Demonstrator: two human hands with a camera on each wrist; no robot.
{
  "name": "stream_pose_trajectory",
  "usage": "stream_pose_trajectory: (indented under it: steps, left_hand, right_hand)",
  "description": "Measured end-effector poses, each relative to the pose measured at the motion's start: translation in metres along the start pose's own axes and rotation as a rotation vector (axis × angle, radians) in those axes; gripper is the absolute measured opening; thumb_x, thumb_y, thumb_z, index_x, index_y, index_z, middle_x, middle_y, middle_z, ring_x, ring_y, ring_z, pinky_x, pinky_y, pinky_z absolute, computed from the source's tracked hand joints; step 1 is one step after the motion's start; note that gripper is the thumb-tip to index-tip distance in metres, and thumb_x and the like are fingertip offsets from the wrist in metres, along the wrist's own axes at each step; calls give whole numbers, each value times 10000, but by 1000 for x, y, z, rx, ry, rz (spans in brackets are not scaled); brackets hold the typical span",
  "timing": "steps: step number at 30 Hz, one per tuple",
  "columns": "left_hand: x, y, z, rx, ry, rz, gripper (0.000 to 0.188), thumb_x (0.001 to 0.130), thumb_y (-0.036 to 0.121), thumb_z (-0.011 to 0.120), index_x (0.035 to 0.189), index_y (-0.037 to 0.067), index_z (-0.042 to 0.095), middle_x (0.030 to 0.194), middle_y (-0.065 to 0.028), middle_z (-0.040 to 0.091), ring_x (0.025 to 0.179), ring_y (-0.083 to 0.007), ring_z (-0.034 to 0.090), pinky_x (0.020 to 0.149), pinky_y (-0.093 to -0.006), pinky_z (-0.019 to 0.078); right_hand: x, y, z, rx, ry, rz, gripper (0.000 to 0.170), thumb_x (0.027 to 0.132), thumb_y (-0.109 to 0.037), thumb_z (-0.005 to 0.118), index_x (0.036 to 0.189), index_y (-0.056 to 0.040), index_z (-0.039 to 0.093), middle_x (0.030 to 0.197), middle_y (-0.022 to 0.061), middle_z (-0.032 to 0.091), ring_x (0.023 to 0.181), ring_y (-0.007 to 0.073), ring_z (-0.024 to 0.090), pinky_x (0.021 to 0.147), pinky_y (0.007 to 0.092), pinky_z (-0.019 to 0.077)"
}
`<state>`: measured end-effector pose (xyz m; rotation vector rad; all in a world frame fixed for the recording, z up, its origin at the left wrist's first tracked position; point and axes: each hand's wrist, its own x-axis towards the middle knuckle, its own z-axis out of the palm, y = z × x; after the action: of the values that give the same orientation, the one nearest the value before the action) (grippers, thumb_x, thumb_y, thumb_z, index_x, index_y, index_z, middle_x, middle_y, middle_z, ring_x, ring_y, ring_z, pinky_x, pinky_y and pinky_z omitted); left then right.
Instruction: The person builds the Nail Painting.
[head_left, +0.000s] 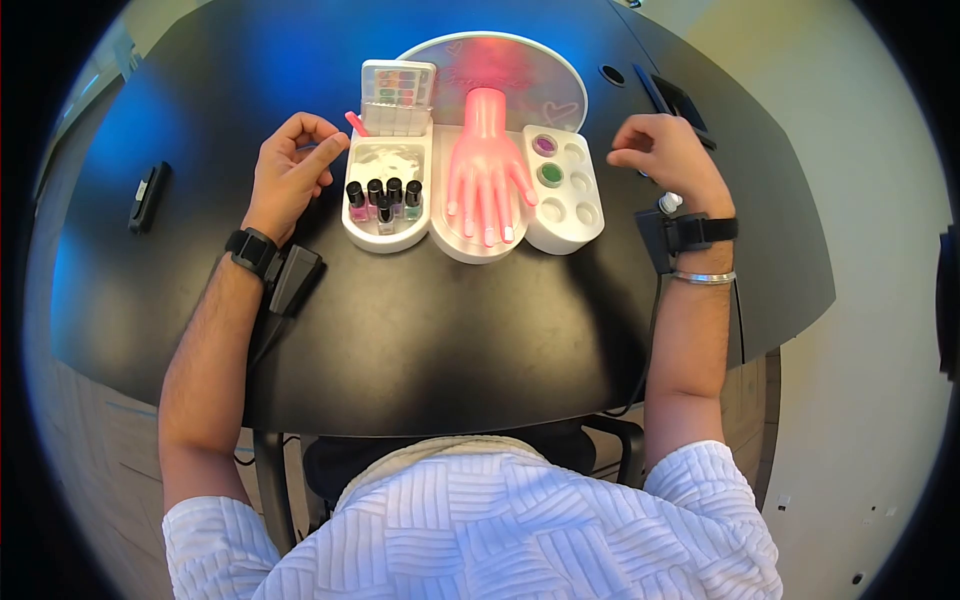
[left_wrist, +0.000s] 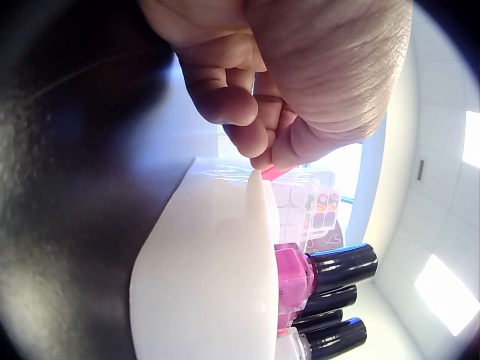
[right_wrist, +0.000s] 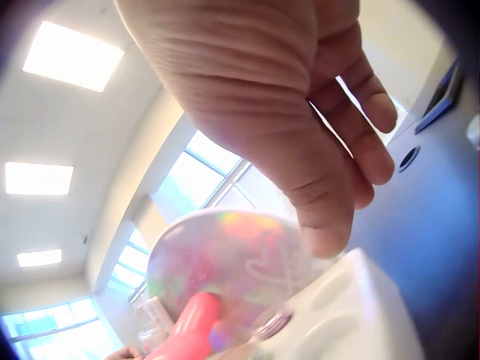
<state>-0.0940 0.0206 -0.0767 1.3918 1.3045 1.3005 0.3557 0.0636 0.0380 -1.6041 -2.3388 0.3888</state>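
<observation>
My left hand (head_left: 295,172) is beside the left edge of a white nail-art station (head_left: 385,240), thumb and index fingertips together. In the left wrist view a pale, tapered tip (left_wrist: 256,189) shows right under those fingertips; I cannot tell whether they pinch it. Just past them a pink stick (head_left: 356,124) leans up from the tray. My right hand (head_left: 668,155) hovers right of the station, loosely curled with nothing in it. Between the hands lies a pink model hand (head_left: 486,175), palm down, with a white nail (head_left: 508,234) on one finger.
Several nail polish bottles (head_left: 386,215) with black caps stand at the tray's front. Behind them is a clear case (head_left: 398,95) of nail stickers. Purple (head_left: 544,146) and green (head_left: 550,174) pots sit in the right holder (head_left: 570,235). A black case (head_left: 150,198) lies far left.
</observation>
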Motion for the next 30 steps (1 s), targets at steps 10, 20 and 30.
stream_pose_trajectory:
  steps: [10,20,30]
  left_hand:
    - [1,-3,-1,1,-10,4,138,1054,213,772,1065,95,701,949,47,705,657,12,543,535,-156,410]
    - [0,-2,0,-12,-7,11,135,1050,210,778,1069,100,703,921,57,695,655,15,544,532,-152,407]
    - [1,-2,-1,-18,-11,9,130,1050,202,776,1065,97,700,928,53,695,646,15,544,525,-154,407]
  right_hand:
    - [-22,83,-16,-111,-25,650,272,778,-88,953,843,-43,693,788,59,730,680,183,678,651,372,536]
    - [-21,74,-4,-138,-67,785,203,833,-5,901,906,-48,717,827,57,762,697,166,701,651,356,553]
    - [-16,76,-3,-171,-17,639,176,837,-4,863,975,-26,757,860,87,776,724,175,718,679,345,571]
